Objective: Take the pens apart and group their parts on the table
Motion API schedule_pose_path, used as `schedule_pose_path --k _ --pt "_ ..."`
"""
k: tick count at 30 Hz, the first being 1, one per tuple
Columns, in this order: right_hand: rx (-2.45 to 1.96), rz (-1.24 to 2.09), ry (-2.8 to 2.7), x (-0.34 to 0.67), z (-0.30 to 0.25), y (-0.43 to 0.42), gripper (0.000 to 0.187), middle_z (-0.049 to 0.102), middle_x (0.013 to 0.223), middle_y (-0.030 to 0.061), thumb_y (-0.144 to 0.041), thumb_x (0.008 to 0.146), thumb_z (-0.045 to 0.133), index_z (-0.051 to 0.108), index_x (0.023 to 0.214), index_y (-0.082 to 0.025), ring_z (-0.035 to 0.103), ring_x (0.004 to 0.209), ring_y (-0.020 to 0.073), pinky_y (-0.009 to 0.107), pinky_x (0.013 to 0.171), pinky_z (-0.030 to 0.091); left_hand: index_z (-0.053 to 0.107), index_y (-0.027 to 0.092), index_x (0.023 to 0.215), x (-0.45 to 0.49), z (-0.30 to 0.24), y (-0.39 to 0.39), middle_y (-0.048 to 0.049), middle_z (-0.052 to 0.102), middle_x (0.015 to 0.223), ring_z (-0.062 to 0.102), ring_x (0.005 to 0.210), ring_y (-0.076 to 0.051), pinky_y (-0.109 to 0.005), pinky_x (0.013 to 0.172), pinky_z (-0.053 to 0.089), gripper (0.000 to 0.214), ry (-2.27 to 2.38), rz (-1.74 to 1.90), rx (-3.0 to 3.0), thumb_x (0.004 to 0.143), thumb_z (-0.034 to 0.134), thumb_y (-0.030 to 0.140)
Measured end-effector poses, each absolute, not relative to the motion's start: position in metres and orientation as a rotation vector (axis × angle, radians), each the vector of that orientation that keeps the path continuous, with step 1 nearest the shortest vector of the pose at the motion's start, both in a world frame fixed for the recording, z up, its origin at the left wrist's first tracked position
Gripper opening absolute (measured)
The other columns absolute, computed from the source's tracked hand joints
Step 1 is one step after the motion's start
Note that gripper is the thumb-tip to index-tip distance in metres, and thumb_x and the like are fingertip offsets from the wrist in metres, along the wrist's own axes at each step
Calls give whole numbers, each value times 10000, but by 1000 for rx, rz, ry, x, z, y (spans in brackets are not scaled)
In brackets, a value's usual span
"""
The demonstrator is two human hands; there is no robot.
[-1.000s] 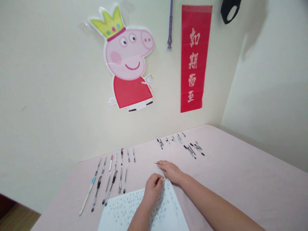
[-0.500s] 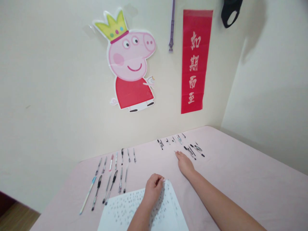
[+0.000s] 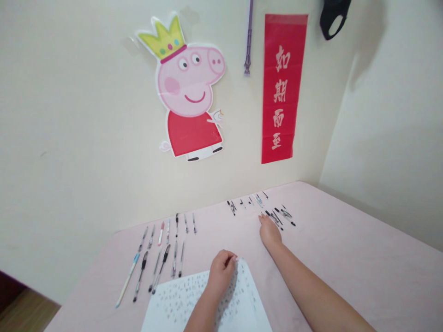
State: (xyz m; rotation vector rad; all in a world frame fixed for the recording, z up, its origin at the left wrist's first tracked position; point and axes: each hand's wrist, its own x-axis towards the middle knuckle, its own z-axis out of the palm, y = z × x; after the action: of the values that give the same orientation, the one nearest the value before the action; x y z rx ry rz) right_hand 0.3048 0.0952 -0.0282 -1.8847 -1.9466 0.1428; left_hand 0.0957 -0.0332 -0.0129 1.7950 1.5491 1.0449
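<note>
The right hand (image 3: pixel 271 232), fingers narrow, has advanced within reach of black-and-clear plastic pens (image 3: pixel 275 218); the left hand (image 3: pixel 220 269) remains curled over white written paper (image 3: pixel 180 299). Grip contents: cannot be told.

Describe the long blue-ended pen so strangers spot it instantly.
On the pink table, find the written sheet. Beyond its left corner lie two rows of pens; the blue-ended pen is leftmost in the nearer row. Its pale barrel stands out beside the black-gripped pen.
</note>
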Motion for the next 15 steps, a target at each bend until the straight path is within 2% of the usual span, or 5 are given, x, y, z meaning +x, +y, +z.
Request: schedule_pose_path --k 8,15 --pt "-1846 132 -1927 305 -31 95 531 477 1333 153 25 738 344 538 1229 -36 389 1271 233 311 1049 291 622 185 731 96 -12 -34 -29 576 707 524 699 -168 -280 657 374 195 1542 1062 1752 789 470 291" --pt "-1794 134 -1892 305 -34 96 512 511 1304 143 -5 737 379 561 1210 -77 397 1264 239 354 1056 285 627 185 724 96 -11 -34 -31 577 704 527 705 -172 -283 662 373 190 1539 1068 1733 780 475 284"
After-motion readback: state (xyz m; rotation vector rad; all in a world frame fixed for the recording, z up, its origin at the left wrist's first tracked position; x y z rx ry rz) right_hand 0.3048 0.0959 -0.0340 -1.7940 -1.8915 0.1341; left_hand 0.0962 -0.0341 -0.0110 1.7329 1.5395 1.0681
